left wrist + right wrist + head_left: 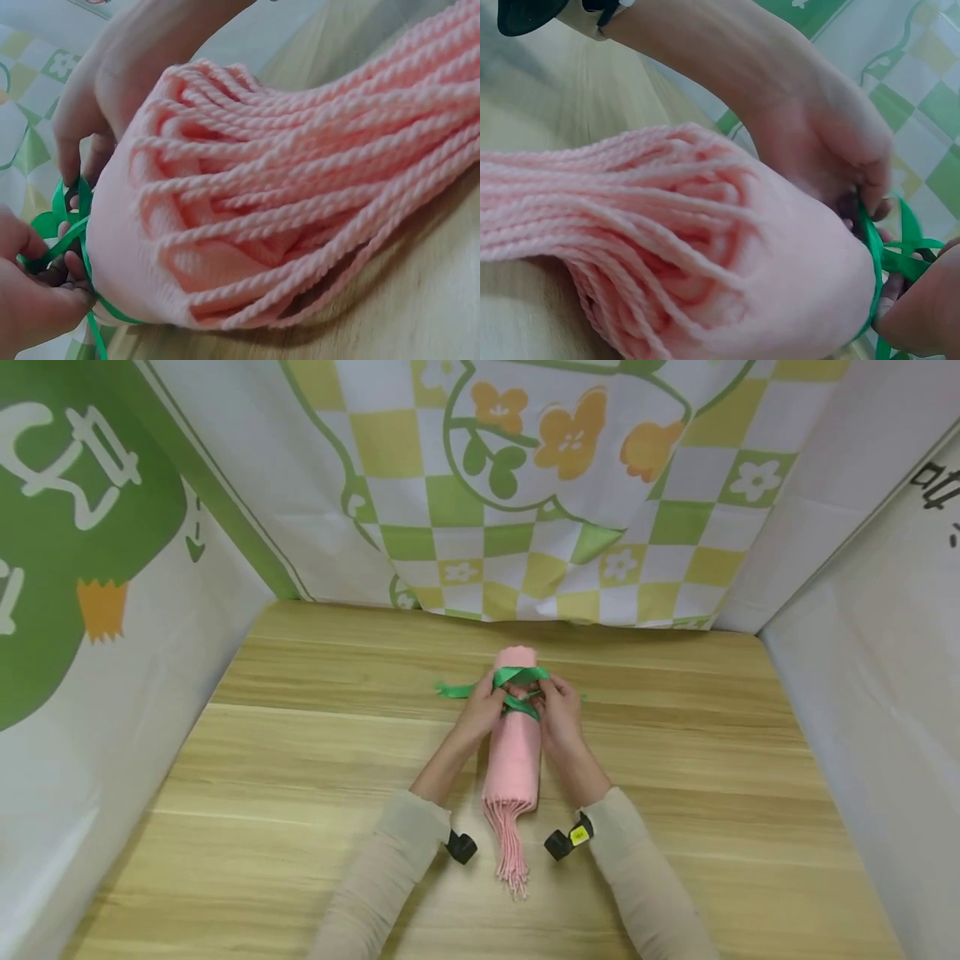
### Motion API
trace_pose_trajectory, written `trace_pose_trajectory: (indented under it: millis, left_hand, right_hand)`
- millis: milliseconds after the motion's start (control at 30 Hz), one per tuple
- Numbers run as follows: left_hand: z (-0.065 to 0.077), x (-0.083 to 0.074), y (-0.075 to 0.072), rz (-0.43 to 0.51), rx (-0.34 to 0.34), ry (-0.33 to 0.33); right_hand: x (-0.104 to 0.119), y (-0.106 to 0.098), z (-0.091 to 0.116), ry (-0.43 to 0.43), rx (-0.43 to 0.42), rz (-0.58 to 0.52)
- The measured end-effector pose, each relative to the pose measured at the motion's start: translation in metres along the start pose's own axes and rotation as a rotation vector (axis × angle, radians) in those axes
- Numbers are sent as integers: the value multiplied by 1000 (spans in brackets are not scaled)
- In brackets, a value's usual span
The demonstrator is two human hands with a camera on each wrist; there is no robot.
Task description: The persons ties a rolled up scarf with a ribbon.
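Note:
A pink rolled scarf (513, 756) lies lengthwise on the wooden table, its twisted fringe (510, 852) trailing toward the person. Round its far half runs a green ribbon (521, 675), with a loop raised above the roll and one tail out to the left. My left hand (481, 710) pinches the ribbon at the roll's left side. On the other side, my right hand (561, 712) pinches another part of it. In the left wrist view, the ribbon (67, 232) crosses itself between the fingertips of both hands. Fingers partly hide the crossing.
Beneath everything is a wood-grain table (300, 760). A checked, flower-printed cloth (540, 552) hangs along its back edge. White printed panels stand at left (210, 568) and right (885, 635). Small black cameras (461, 847) sit at both wrists, close beside the fringe.

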State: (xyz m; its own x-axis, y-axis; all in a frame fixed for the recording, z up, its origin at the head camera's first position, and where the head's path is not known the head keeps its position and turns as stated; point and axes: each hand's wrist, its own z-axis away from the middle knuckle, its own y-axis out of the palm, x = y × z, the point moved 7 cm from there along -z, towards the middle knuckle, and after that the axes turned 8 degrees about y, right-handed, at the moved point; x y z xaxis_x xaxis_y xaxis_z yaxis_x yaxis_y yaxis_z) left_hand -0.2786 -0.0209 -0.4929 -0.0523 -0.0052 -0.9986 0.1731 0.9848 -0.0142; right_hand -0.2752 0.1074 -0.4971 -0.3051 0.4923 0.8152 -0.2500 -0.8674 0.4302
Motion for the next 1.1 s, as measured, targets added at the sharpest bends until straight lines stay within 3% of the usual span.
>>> trace_pose_trajectory:
  millis: [167, 300, 533, 667, 767, 933, 1100]
  left_hand:
    - [3, -1, -15, 58, -144, 16]
    - [4, -4, -30, 142, -191, 19]
    - [16, 1, -67, 256, -277, -58]
    - [23, 6, -90, 319, -333, -68]
    - [29, 9, -105, 360, -359, -93]
    - [40, 21, -125, 439, -422, -201]
    - [50, 28, -140, 453, -449, -245]
  right_hand:
    - [9, -10, -3, -36, -8, -64]
    - [20, -23, -6, -34, -18, -106]
    - [30, -50, -13, 87, 5, -230]
    - [30, -68, -16, 155, -23, -286]
    - [29, -80, -16, 212, -33, -388]
    - [26, -96, -16, 288, -43, -541]
    - [26, -117, -16, 333, -72, -658]
